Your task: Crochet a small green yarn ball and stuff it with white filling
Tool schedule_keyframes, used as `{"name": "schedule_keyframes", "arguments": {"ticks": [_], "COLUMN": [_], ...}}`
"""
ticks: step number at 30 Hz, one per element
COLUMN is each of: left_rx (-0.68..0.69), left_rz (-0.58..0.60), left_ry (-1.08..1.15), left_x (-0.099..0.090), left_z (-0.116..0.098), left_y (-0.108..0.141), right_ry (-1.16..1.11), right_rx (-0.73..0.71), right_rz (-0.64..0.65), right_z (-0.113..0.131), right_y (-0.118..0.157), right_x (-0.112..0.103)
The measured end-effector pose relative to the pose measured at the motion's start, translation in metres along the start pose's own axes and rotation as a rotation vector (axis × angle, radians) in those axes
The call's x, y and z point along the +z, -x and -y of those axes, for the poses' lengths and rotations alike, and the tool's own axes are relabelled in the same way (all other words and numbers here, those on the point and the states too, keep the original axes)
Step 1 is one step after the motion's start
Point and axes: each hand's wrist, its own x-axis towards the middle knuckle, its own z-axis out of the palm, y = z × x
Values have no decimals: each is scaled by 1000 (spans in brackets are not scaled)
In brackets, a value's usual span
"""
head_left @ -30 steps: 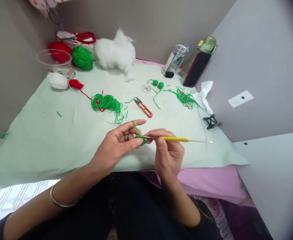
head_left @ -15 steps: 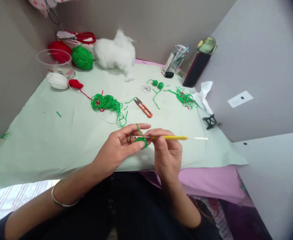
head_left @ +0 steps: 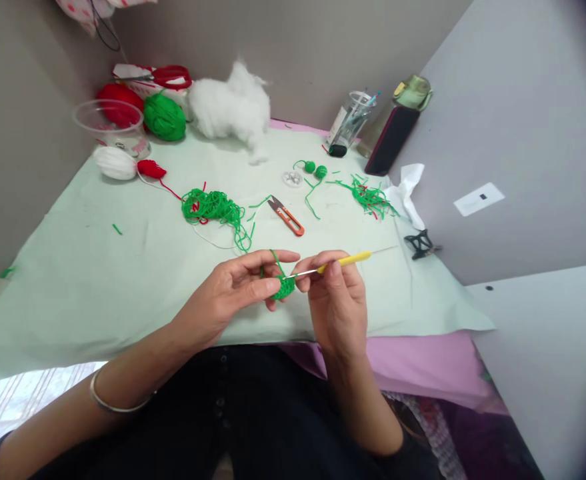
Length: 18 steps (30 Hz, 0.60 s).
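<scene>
Between thumb and fingers, my left hand [head_left: 233,287] pinches a small green crochet piece [head_left: 285,288], with green yarn looped over its raised index finger. My right hand [head_left: 340,300] is closed on a crochet hook [head_left: 345,261] with a yellow handle, which slants up to the right. The hook's metal tip touches the top edge of the green piece. Beyond my hands lie orange thread snips [head_left: 287,217]. A loose tangle of green yarn [head_left: 215,206] with a little red in it lies to their left.
At the back left are a green yarn ball [head_left: 165,117], a clear plastic tub [head_left: 123,137] and white stuffing [head_left: 230,107]. A clear cup [head_left: 351,123], a phone [head_left: 393,140] and yarn scraps [head_left: 370,199] are at the right. Two small green balls [head_left: 315,169] sit mid-table.
The hook has tilted, its handle end now higher, and its tip has shifted right. My left thumb has drawn back slightly, so more of the green piece shows.
</scene>
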Motion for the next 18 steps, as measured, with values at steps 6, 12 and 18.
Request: {"name": "schedule_keyframes", "arguments": {"ticks": [6,12,18], "left_rx": [-9,14,58], "left_rz": [-78,-90,-146], "left_ry": [-75,-131,-239], "left_x": [-1,-3,2], "left_z": [-3,-4,-4], "left_y": [-1,0,1], "right_ry": [115,204,529], "right_rx": [-30,-106,-361], "right_rz": [-43,8,52], "right_z": [1,5,12], "right_y": [0,5,12], "right_x": [-2,-5,-5]}}
